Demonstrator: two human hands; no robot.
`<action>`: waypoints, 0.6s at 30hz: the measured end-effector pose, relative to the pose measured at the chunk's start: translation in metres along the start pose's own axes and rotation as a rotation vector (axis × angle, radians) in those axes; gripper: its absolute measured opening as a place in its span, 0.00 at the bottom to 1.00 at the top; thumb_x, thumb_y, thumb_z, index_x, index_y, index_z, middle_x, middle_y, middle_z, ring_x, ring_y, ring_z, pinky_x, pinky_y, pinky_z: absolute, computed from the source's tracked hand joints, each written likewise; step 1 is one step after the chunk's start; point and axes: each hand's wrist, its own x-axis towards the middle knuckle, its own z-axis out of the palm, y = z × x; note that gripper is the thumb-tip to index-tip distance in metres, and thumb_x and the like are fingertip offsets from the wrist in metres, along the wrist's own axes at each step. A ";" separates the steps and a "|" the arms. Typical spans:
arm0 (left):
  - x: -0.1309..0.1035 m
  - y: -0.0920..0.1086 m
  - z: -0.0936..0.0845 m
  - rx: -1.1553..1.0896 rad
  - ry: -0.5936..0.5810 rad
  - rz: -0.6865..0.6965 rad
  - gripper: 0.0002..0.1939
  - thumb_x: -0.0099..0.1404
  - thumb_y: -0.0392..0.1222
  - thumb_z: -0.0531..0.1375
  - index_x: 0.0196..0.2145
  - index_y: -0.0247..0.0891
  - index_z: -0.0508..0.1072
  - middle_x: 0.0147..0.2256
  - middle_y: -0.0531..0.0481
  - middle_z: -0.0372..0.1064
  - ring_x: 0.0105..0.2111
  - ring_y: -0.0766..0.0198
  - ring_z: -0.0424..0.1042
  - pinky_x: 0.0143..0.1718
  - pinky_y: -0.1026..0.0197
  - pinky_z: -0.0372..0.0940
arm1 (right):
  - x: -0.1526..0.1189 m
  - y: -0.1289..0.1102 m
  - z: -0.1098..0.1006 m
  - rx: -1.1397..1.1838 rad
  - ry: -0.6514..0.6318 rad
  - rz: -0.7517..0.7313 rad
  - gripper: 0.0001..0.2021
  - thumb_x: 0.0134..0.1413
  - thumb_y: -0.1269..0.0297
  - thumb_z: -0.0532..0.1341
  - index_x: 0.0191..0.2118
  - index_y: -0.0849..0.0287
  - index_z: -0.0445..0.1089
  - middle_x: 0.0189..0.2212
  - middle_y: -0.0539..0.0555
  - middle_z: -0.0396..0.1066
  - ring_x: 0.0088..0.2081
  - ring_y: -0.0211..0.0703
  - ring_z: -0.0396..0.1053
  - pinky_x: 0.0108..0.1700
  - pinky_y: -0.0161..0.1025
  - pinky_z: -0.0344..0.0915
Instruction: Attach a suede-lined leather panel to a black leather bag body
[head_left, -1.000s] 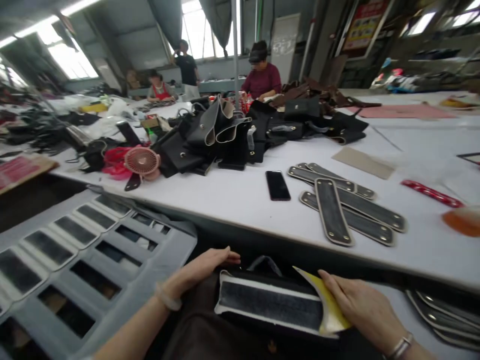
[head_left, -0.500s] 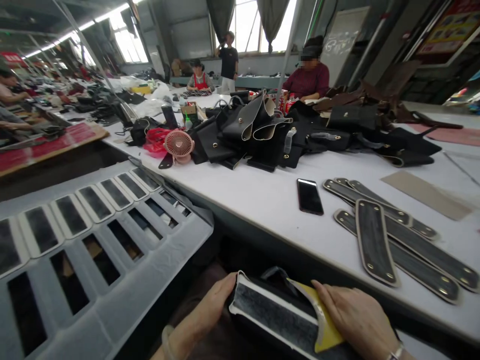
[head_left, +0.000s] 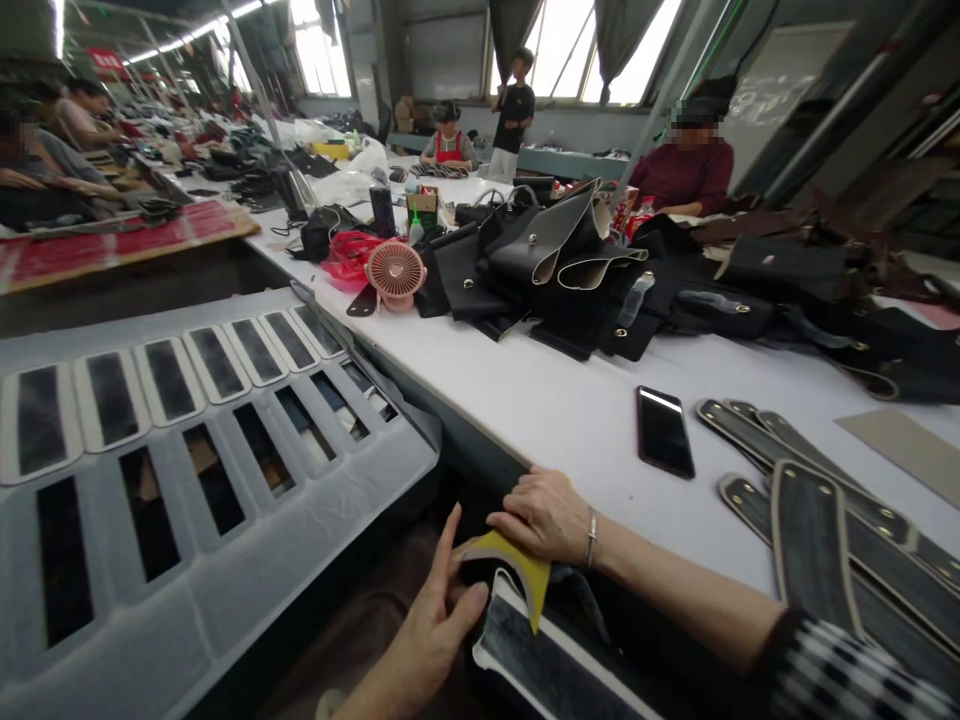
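A black leather bag piece (head_left: pixel 555 665), its dark panel bordered by pale strips, lies tilted low in front of me. My left hand (head_left: pixel 431 630) grips its near-left end, thumb at the pale-edged corner and index finger stretched up; the other fingers are mostly hidden. A bent yellow sheet (head_left: pixel 517 565) arches over that end of the bag, touching or very close to my left fingertips. My right hand (head_left: pixel 544 515) has its fingers curled and closed on the yellow sheet's upper edge, near the table edge.
Left stands a grey slotted rack (head_left: pixel 300 510) with a row of pale-edged dark panels (head_left: pixel 169 380). On the white table (head_left: pixel 480 390) lie a phone (head_left: pixel 665 430), dark straps (head_left: pixel 814 540), a pink fan (head_left: pixel 396 273) and piled black bags (head_left: pixel 555 250). People work beyond.
My right hand has moved left and up across the bag, carrying the yellow sheet to its left end. My left index finger has stretched upward. The camera view has shifted left.
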 end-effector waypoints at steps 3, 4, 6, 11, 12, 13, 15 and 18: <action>-0.002 0.001 0.000 0.047 0.015 0.022 0.45 0.69 0.54 0.56 0.68 0.46 0.27 0.65 0.41 0.51 0.60 0.53 0.60 0.62 0.51 0.53 | 0.023 0.010 0.001 0.042 -0.004 -0.225 0.24 0.66 0.54 0.52 0.21 0.59 0.66 0.20 0.51 0.71 0.23 0.37 0.65 0.31 0.41 0.48; -0.002 0.001 -0.001 0.083 0.010 0.032 0.44 0.70 0.54 0.56 0.69 0.45 0.29 0.65 0.41 0.51 0.60 0.54 0.59 0.62 0.52 0.53 | 0.028 0.012 0.001 0.054 -0.001 -0.284 0.24 0.66 0.54 0.51 0.21 0.59 0.66 0.19 0.51 0.71 0.23 0.37 0.65 0.31 0.41 0.48; -0.002 0.002 -0.003 0.205 -0.008 0.052 0.39 0.71 0.52 0.54 0.69 0.42 0.36 0.65 0.41 0.52 0.62 0.55 0.57 0.63 0.53 0.51 | 0.036 0.014 0.001 0.075 0.008 -0.377 0.24 0.66 0.53 0.51 0.20 0.59 0.66 0.19 0.51 0.70 0.22 0.37 0.64 0.31 0.42 0.48; -0.001 0.013 -0.002 0.541 -0.030 0.093 0.26 0.72 0.49 0.51 0.62 0.34 0.58 0.57 0.41 0.65 0.55 0.56 0.66 0.57 0.60 0.58 | 0.045 0.011 0.001 0.095 0.026 -0.500 0.24 0.66 0.53 0.51 0.20 0.58 0.66 0.17 0.51 0.69 0.20 0.38 0.63 0.30 0.43 0.47; -0.001 0.017 -0.001 0.568 -0.041 0.087 0.24 0.72 0.49 0.50 0.59 0.33 0.62 0.52 0.41 0.69 0.49 0.56 0.69 0.53 0.61 0.62 | 0.045 0.010 0.001 0.094 0.028 -0.510 0.25 0.66 0.53 0.51 0.20 0.58 0.66 0.17 0.51 0.69 0.20 0.38 0.63 0.30 0.43 0.47; -0.001 0.020 0.001 0.590 -0.050 0.076 0.22 0.72 0.49 0.50 0.57 0.32 0.65 0.47 0.42 0.72 0.45 0.57 0.71 0.49 0.61 0.63 | 0.045 0.010 0.001 0.091 0.029 -0.515 0.25 0.66 0.53 0.50 0.19 0.58 0.65 0.17 0.51 0.69 0.20 0.38 0.63 0.30 0.43 0.47; -0.001 0.024 0.002 0.625 -0.061 0.065 0.21 0.72 0.48 0.50 0.55 0.32 0.66 0.44 0.43 0.73 0.42 0.58 0.72 0.48 0.62 0.64 | 0.046 0.010 0.000 0.089 0.030 -0.519 0.25 0.66 0.52 0.50 0.20 0.59 0.66 0.17 0.52 0.69 0.20 0.38 0.63 0.30 0.43 0.46; -0.002 0.024 0.001 0.627 -0.061 0.082 0.27 0.71 0.46 0.50 0.64 0.33 0.53 0.55 0.41 0.66 0.51 0.58 0.68 0.54 0.61 0.61 | 0.047 0.014 0.000 0.088 0.030 -0.506 0.25 0.67 0.54 0.49 0.21 0.59 0.67 0.17 0.52 0.70 0.20 0.38 0.64 0.29 0.43 0.45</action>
